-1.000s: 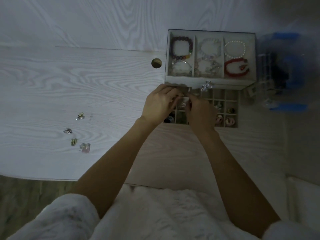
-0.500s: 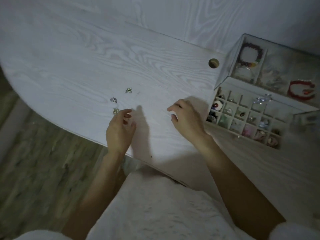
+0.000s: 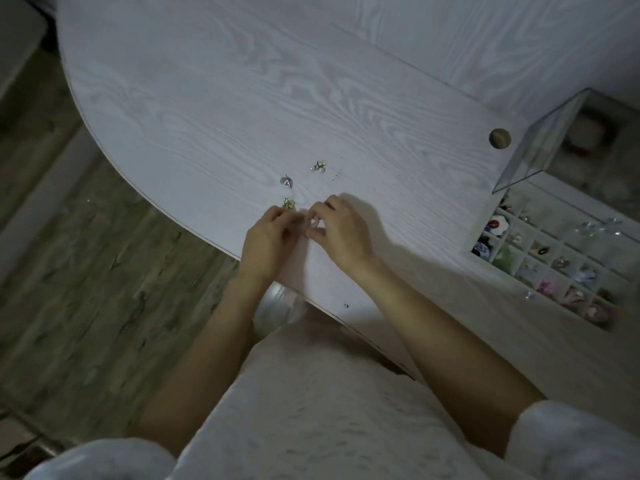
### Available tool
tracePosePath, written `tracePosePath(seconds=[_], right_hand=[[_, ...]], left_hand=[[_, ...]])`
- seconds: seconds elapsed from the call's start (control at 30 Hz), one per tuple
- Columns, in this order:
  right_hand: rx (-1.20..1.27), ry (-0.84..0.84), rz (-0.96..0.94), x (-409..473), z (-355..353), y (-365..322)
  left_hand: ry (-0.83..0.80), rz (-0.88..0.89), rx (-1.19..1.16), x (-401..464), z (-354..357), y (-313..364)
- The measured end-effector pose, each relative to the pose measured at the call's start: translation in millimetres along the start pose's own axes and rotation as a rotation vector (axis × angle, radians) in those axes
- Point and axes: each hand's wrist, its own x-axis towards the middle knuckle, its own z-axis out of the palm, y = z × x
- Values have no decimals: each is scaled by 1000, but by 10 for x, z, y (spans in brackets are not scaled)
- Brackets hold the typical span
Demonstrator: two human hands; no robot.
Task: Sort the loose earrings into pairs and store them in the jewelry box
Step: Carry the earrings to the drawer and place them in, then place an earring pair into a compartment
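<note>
Three loose earrings lie on the pale wood table (image 3: pixel 214 109): a gold one with pearls (image 3: pixel 319 166), a silver one (image 3: pixel 286 181) and a gold one (image 3: pixel 288 203) just beyond my left fingertips. My left hand (image 3: pixel 268 239) and my right hand (image 3: pixel 341 230) meet near the table's front edge, fingertips pinched together on a small clear earring (image 3: pixel 312 223), mostly hidden. The jewelry box (image 3: pixel 540 157) stands at the right, its glass lid raised, with a drawer of small compartments (image 3: pixel 554 252) pulled out and holding several earrings.
A round brass-coloured grommet (image 3: pixel 500 138) sits in the table near the box. The table's curved edge runs down the left, with wood floor (image 3: pixel 76 258) below it. My white fluffy lap fills the bottom of the view.
Both hands left the box drawer and came to the loose earrings at the left. The right hand joined the left, and both now pinch the clear earring. The view swung left.
</note>
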Motion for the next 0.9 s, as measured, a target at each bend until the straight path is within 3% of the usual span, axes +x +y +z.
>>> tracePosePath(seconds=[0.17,0.4,0.67,0.9], right_hand=[[65,0,48,-58,-74,112],[48,57,106,-267,-166,301],[17,93,169,-617,-378,608],[273,315,335,-1059,-781,849]], left_hand=[[-64,64,21,59,59,80],[-83,9,0,125,168,278],[-155,113,100,147,191,494],[-230,348,99,298,455,833]])
